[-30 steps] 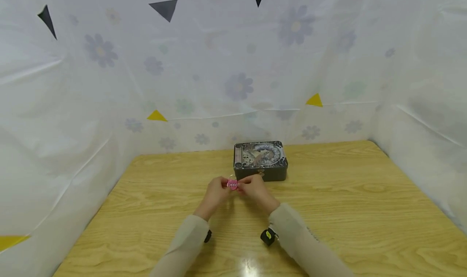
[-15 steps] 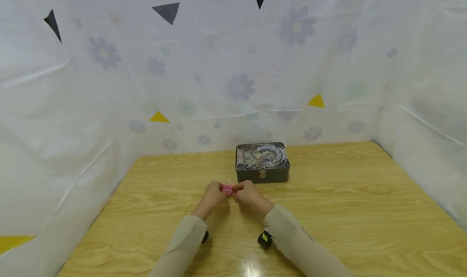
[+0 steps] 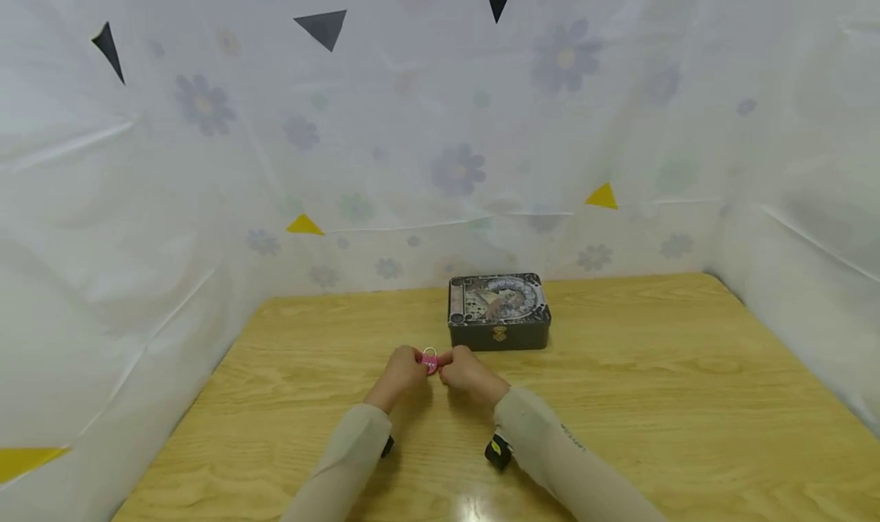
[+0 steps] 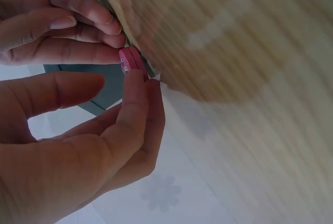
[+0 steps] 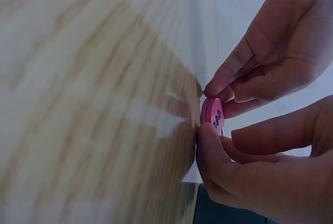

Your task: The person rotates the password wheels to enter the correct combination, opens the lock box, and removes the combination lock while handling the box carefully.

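A small pink padlock [image 3: 429, 364] with number dials and a shackle lies on or just over the table, in front of the box. My left hand [image 3: 400, 374] touches its left side with the fingertips. From the other side the fingers of my right hand [image 3: 471, 374] reach its edge. In the left wrist view, the left thumb stands apart from the padlock [image 4: 131, 61]. The right wrist view has the padlock [image 5: 214, 110] low against the wood, between the fingertips of both hands, the right thumb apart from it. The far ends of some fingers are hidden.
A dark tin box [image 3: 499, 337] with a printed lid and a brass clasp stands shut just behind the hands. The wooden table [image 3: 653, 384] carries everything. White flowered sheeting [image 3: 385, 147] with yellow and dark triangles closes off the back and sides.
Both hands have brought the padlock down towards the table, slightly left and away from the box. The box clasp, partly covered earlier, shows fully. The head view has shifted a little.
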### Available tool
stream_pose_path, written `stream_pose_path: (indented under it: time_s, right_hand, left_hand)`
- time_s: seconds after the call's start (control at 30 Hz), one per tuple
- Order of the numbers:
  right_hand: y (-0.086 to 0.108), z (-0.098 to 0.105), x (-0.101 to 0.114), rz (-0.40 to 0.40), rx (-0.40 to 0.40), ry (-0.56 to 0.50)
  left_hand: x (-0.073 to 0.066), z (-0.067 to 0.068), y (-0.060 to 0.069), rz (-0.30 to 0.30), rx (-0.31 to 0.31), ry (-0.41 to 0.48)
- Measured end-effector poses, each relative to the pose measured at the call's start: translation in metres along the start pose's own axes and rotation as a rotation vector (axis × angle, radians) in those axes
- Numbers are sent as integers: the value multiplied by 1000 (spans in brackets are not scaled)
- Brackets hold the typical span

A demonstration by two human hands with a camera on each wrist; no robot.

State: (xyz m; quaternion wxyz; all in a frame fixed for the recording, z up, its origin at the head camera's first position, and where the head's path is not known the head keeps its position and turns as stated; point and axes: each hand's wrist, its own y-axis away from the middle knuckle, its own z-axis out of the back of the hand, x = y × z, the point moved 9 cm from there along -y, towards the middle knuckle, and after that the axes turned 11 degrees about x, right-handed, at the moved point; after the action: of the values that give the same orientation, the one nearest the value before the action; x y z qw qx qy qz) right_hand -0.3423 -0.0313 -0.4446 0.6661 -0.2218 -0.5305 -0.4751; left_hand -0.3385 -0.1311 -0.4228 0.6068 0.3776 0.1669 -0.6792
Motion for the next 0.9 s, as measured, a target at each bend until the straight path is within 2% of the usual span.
stream_pose_path:
  time_s: [0.17, 0.27, 0.5, 0.73, 0.9]
  right_hand:
    - [3, -1, 0, -20, 5, 4]
    - [2, -2, -1, -18, 18, 7]
    - [3, -1, 6, 21, 27, 54]
    - [4, -4, 8, 46, 69, 58]
    - [5, -4, 11, 83, 97, 114]
  left_hand:
    - [2, -3, 0, 5, 22, 8]
    - [2, -3, 0, -7, 12, 1]
    - [0, -3, 0, -20, 1, -7]
    - [1, -5, -1, -6, 19, -18]
    - [-3, -4, -2, 9, 0, -108]
